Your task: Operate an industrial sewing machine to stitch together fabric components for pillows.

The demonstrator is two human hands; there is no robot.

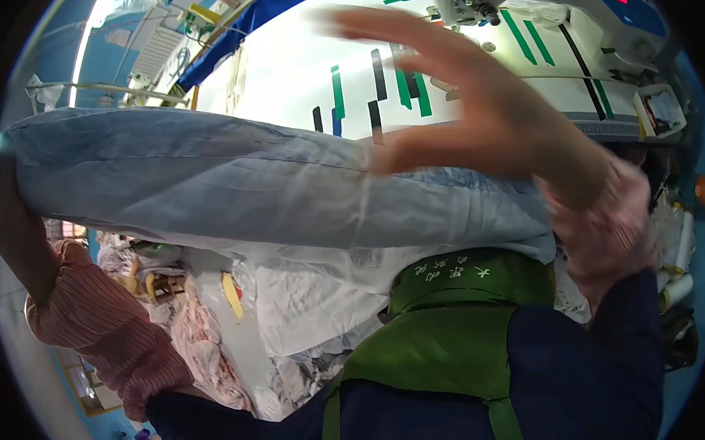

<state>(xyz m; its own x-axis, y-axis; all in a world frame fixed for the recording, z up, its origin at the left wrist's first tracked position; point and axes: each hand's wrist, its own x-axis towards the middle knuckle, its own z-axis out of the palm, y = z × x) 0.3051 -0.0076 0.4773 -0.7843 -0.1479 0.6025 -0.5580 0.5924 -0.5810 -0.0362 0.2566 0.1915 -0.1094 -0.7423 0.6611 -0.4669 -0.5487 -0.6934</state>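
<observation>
the left hand is at the far left, by the end of a long pale blue cloth. its fingers are hard to see there, so no one can tell if they are closed on it, but the cloth seems to be held up at that end. the right hand is open and blurry. its fingers are spread wide, and it looks like it is above the other end of the cloth, not gripping anything.

the cloth goes across in front of the person, between the body and the white bench. it has a line like a seam along it, so some sewing looks done. it is not under the sewing machine. how much is left to do cannot be told from here.

pink striped sleeves cover the lower arms, and a green apron covers the front. below the blue cloth is a white cloth, and a pile of pink cloth is farther left. green and black strips lie on the bench. a small white box sits at its right side, and spools are near the right edge.
</observation>
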